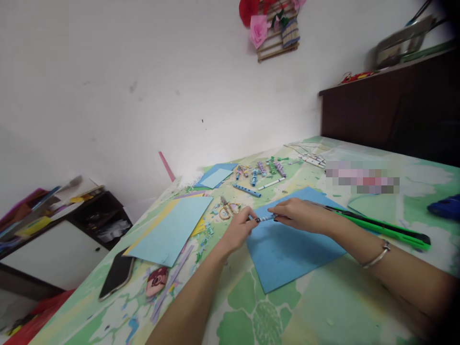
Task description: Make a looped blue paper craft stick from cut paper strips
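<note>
Between my two hands is a thin blue-and-white striped roll [266, 218], which looks like wound paper. My left hand [240, 227] pinches its left end with closed fingers. The fingers of my right hand [297, 215] close on the other end and hide it. Both hands are above a blue sheet of paper [294, 256] lying on the table. Scissors with gold handles [227, 209] lie just beyond my left hand. A green-and-black utility knife [388, 228] rests under my right forearm.
Light blue and yellow sheets [172, 230] lie left, near a phone [117, 274] and a small pink-and-maroon object [156, 281]. Farther back are a blue tube with holes [247, 190], a white marker [271, 184] and several curled paper pieces [261, 167]. Paper scraps litter the flowered tablecloth [251, 306].
</note>
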Demonstrator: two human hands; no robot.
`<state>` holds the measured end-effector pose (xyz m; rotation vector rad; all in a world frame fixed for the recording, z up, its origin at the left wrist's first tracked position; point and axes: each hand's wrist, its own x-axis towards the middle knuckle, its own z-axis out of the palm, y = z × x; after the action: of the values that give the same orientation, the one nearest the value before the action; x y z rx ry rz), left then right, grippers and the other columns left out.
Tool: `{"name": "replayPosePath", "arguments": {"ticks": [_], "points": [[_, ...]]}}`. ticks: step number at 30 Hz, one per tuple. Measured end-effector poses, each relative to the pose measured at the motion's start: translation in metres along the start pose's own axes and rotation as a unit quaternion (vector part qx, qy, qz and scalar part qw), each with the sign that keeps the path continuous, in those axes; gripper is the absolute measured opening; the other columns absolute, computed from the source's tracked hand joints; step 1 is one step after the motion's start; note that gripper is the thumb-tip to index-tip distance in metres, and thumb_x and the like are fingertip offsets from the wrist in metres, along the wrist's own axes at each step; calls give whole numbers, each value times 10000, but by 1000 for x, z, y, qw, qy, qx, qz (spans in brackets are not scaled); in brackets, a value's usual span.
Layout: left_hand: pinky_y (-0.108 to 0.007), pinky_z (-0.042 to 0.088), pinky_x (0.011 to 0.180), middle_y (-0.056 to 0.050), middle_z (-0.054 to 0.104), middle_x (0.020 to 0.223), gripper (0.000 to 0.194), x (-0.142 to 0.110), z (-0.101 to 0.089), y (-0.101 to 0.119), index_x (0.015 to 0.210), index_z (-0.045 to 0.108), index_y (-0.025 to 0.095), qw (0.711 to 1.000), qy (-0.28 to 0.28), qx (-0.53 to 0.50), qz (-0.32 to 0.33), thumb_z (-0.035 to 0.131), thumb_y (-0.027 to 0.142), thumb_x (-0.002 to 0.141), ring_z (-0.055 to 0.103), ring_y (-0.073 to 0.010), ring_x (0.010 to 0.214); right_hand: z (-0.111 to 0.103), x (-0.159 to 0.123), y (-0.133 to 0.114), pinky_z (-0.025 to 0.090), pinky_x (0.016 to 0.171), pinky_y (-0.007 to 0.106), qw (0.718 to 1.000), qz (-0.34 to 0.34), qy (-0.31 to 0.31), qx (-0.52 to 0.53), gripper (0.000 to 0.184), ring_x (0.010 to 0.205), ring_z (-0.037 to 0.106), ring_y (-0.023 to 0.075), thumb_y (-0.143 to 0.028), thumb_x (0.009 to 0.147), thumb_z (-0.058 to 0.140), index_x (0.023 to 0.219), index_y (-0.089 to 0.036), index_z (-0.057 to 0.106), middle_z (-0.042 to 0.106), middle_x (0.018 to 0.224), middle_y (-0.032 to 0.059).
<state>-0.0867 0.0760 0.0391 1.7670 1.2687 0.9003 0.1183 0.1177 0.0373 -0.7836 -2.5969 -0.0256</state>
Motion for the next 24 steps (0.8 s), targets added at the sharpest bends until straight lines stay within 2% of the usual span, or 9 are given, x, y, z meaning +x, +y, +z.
{"name": "replayPosePath", "arguments": {"ticks": [2,4,8,11,15,18,21,24], "points": [[-240,273,575,29,445,601,72,-3,0,4,723,482,181,989,-4,121,81,481,229,776,407,-126,595,0,0,3,357,562,235,999,9,-31,20,173,689,610,167,-178,792,528,924,-199,637,673,806,52],[-248,273,610,12,471,670,68,-6,-1,7,744,484,186,971,-29,193,138,450,201,802,411,-137,641,1,-1,7,353,556,232,997,33,-50,38,179,686,609,171,-164,763,535,904,-199,639,672,782,46],[-247,288,652,-13,502,742,90,-11,-1,15,764,497,198,955,-77,230,171,427,170,812,425,-154,691,3,-2,13,337,543,220,994,67,-63,63,116,609,573,152,-145,708,545,745,-205,637,634,655,18],[-249,300,673,-22,519,760,100,-11,-1,16,753,532,203,957,-74,221,174,448,168,793,440,-166,727,3,-1,13,321,533,218,993,79,-59,65,98,578,543,142,-151,699,538,687,-201,621,608,615,14],[-246,315,640,-7,538,670,71,-5,-2,7,701,592,193,975,-6,174,141,531,166,728,453,-154,664,2,0,9,285,503,215,994,88,-42,49,86,541,503,129,-177,708,527,680,-193,607,585,578,11],[-240,335,592,-8,566,605,45,1,-3,-2,660,635,168,993,45,78,82,594,151,650,476,-138,596,2,1,7,270,497,214,996,72,-30,34,120,501,468,113,-179,722,505,634,-188,585,559,535,2],[-238,356,549,-26,598,559,81,6,-5,-8,656,660,132,998,38,-54,3,643,160,583,523,-138,546,2,0,5,276,510,216,998,52,-7,23,136,506,478,111,-164,732,487,662,-190,601,579,550,5],[-226,351,519,-56,627,540,128,7,-9,-10,667,681,97,989,21,-131,-62,655,153,555,540,-133,520,1,0,3,286,527,217,999,41,22,14,140,544,521,118,-158,739,486,721,-195,620,625,611,11]]}}
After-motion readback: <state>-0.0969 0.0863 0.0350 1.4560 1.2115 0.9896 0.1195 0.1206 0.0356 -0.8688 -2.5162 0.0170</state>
